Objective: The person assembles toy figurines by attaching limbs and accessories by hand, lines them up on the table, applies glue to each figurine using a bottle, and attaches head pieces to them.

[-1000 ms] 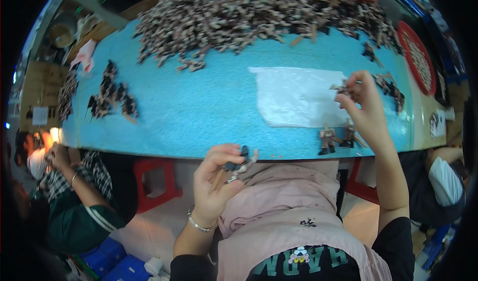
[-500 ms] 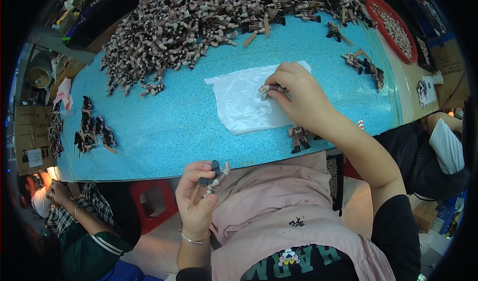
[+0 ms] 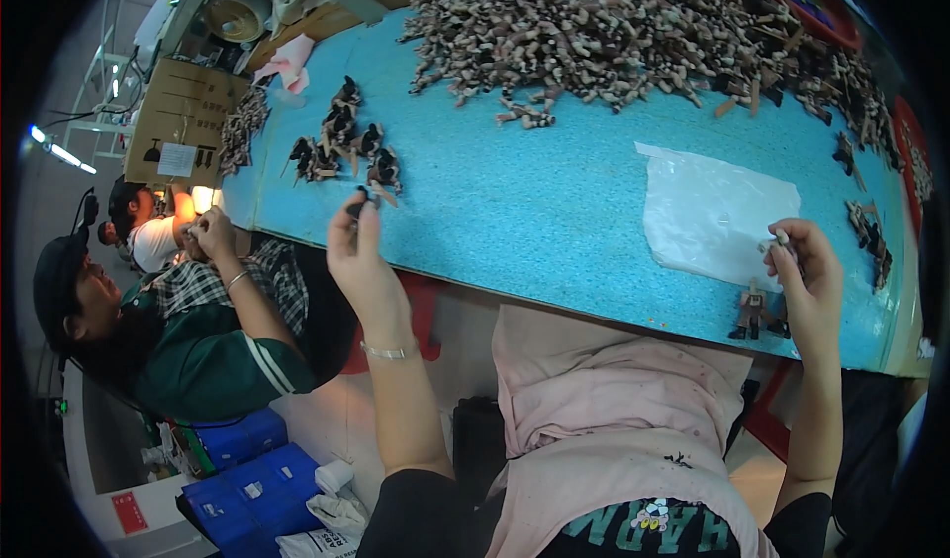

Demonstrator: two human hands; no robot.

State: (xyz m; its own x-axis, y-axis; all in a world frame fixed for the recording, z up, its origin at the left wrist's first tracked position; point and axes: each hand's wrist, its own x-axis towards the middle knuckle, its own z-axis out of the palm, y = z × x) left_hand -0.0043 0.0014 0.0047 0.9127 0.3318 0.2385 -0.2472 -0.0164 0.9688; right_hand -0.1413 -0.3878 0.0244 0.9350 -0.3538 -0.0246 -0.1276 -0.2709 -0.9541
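Note:
Raised over the table's front left edge, my left hand [image 3: 362, 251] pinches a small toy figure [image 3: 361, 205], of which only a dark part shows at the fingertips. A cluster of dark-and-beige figures [image 3: 346, 140] lies just beyond it. On the right, my right hand [image 3: 817, 276] has its fingers closed on a small pale figure part [image 3: 779, 241], partly hidden by them. It hovers at the right corner of a white plastic sheet [image 3: 708, 202] lying flat on the table. Close by that hand stands a brown figure with dark boots [image 3: 750, 313], another dark one partly hidden beside it.
A large heap of figure parts [image 3: 554, 39] covers the back of the blue table [image 3: 495, 192]. More figures [image 3: 868, 241] lie at the right, near a red tray [image 3: 910, 147]. At the left sit a co-worker [image 3: 198, 345], a cardboard box [image 3: 183, 123] and blue bins [image 3: 262, 489].
The view has swung left. My left hand has moved forward and left with its figure, toward the cluster. My right hand has drawn back from the sheet's middle to its right corner.

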